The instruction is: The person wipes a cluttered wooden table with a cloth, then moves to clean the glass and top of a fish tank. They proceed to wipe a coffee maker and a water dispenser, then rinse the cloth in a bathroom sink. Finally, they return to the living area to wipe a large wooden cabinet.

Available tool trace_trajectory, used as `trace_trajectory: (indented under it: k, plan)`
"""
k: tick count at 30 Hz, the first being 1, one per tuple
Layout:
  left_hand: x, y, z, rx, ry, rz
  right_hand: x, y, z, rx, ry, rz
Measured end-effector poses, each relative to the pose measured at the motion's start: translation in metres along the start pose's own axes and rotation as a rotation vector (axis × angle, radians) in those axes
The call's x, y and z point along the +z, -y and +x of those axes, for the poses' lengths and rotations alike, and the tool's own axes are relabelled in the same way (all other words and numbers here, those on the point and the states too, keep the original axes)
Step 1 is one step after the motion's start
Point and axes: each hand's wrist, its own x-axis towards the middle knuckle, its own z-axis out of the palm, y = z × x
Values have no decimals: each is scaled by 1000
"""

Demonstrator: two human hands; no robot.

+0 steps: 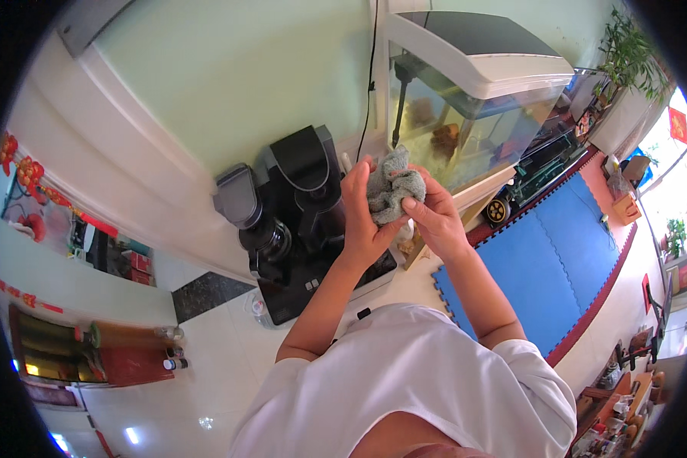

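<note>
Between my two hands is a crumpled grey-green cloth [396, 188], bunched up and raised in front of me. My left hand [361, 210] wraps round its left side with the fingers pointing up. On the other side my right hand [437, 211] grips it, thumb pressed on the front. The cloth hides some of the fingertips. Just left of my hands stands a black countertop drink machine [304, 169] with a glass pot [269, 238] under a smaller head beside it. Behind my right hand is a fish tank [496, 126] with a white and dark lid.
A black cable [371, 84] hangs down the pale green wall. Blue foam mats [542, 259] with a red border cover the floor on the right. A white door frame [153, 137] rises at the left. A clear container [259, 307] sits by the machine's base.
</note>
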Motion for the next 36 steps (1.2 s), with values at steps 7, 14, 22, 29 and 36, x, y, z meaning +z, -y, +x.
trace_trajectory:
  k: [7,14,22,29,36]
  plan:
    - [14,-50,49,-373,-10,-609,-28,49,10,-247,-75,-641]
    - [50,-64,166,69,-15,-196,-44,132,41,-519,-282,-783]
    - [111,19,280,-46,42,359,-129,204,103,-840,-382,-1191]
    - [129,-7,267,-54,156,219,-193,181,131,-894,-395,-1555]
    - [133,93,272,-513,-518,-439,-188,172,135,-984,-402,-1520]
